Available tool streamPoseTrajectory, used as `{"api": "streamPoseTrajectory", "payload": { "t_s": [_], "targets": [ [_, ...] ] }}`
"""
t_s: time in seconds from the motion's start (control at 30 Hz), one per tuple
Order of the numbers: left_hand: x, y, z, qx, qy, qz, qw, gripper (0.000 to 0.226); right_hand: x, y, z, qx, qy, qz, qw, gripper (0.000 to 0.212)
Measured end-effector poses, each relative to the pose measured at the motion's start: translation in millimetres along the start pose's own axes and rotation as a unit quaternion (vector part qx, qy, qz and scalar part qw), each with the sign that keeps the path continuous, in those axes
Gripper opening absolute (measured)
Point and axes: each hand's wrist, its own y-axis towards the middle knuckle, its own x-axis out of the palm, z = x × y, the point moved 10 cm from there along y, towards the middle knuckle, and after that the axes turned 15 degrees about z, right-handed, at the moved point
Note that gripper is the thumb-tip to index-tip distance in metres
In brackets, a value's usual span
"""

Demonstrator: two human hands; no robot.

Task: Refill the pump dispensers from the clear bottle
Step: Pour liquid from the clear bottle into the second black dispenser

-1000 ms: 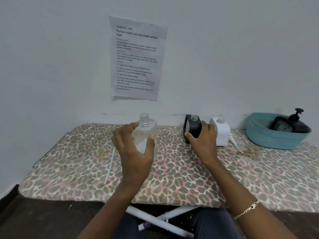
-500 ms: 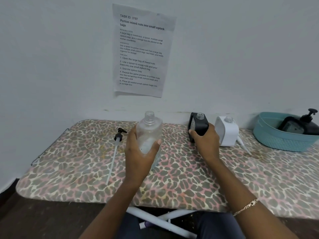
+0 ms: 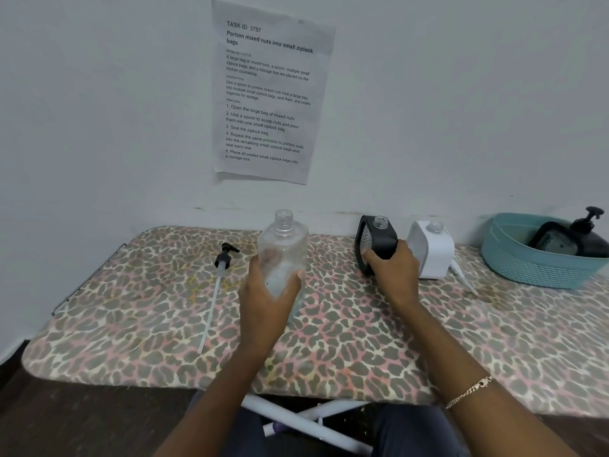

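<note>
1. The left hand (image 3: pixel 263 298) grips the clear bottle (image 3: pixel 283 245), fingers and thumb wrapped round its lower body. The bottle is upright and uncapped, over the middle of the leopard-print table cover (image 3: pixel 131 308).
2. The right hand (image 3: pixel 392 275) holds the black dispenser (image 3: pixel 379 239) by its lower part. The neck is open, with no pump fitted.
3. The white dispenser (image 3: pixel 431 252) stands just beside the black one, also without its pump.
4. A black pump head with a long tube (image 3: pixel 224 258) lies on the cover left of the bottle.
5. A teal basket (image 3: pixel 527 268) at far right holds another black pump dispenser (image 3: pixel 590 232).
6. A printed sheet (image 3: pixel 270 94) on the wall reads "TASK ID: 3797" and "Portion mixed nuts into small ziplock bags", followed by five numbered steps.
7. No brand or label is legible on any of the bottles.
</note>
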Motion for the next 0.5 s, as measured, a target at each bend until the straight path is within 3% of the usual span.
{"api": "streamPoseTrajectory", "payload": {
  "t_s": [0.5],
  "targets": [
    [12, -4, 4, 0.030, 0.006, -0.040, 0.999, 0.047, -54, -72, 1, -0.041, 0.043, -0.068, 0.996, 0.034]
  ]
}}
